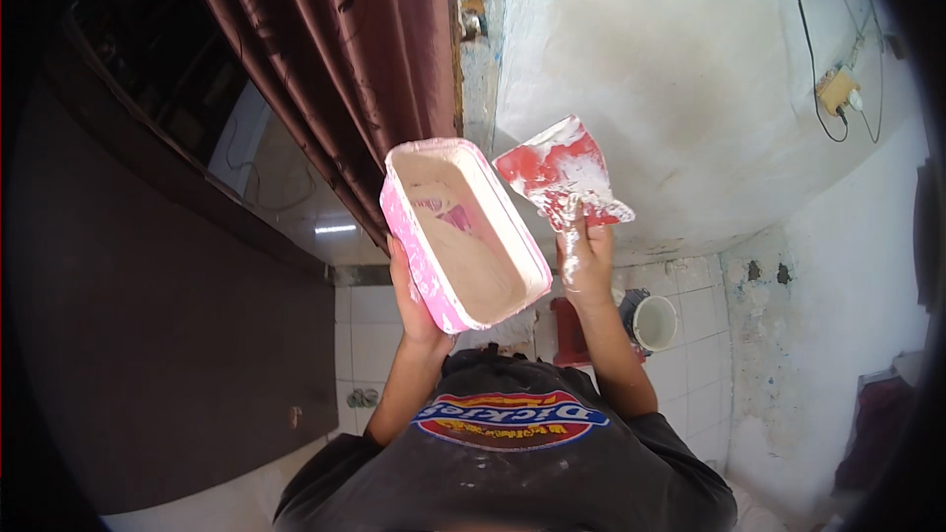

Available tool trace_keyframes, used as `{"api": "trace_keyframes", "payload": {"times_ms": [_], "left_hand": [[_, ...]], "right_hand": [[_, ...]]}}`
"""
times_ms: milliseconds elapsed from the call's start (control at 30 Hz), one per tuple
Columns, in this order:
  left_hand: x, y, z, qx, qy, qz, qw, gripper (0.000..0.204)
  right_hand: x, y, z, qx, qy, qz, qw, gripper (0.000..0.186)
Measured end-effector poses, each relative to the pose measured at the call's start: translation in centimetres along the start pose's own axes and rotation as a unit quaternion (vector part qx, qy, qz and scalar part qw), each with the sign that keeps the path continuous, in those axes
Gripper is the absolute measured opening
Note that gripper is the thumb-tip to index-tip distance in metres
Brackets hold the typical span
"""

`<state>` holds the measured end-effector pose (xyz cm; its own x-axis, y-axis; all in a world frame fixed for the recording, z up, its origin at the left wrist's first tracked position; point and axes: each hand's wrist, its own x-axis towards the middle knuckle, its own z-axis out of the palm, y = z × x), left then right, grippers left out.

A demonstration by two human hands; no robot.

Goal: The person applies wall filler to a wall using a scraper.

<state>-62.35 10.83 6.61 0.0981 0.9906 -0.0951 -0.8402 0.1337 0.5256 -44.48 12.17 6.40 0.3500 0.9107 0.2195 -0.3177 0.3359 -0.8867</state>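
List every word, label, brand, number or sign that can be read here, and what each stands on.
Dark grey short-sleeved shirt: lettering across a red, blue and yellow oval emblem; wording not copied.
Pink-and-white rectangular plastic tub: pink marks inside, too small and smeared to read.
No other text discernible.

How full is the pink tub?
The tub isn't full: inner walls show well below its rim. Depth of pale material: cannot tell.

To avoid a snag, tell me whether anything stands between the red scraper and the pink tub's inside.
Only the rim of the pink tub itself; no other thing shows between it and the red scraper in the right hand.
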Motion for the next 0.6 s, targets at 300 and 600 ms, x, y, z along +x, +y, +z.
{"api": "trace_keyframes", "payload": {"times_ms": [300,600], "left_hand": [[-0.4,-1.6,1.3,-0.033,-0.006,-0.009,0.999,0.063],[-0.8,-2.9,0.5,0.000,0.026,-0.003,1.000,0.058]], "right_hand": [[0.4,3.6,-3.0,-0.310,-0.187,-0.203,0.910,0.039],[5.8,-1.3,-8.3,-0.319,-0.129,-0.050,0.938,0.019]]}}
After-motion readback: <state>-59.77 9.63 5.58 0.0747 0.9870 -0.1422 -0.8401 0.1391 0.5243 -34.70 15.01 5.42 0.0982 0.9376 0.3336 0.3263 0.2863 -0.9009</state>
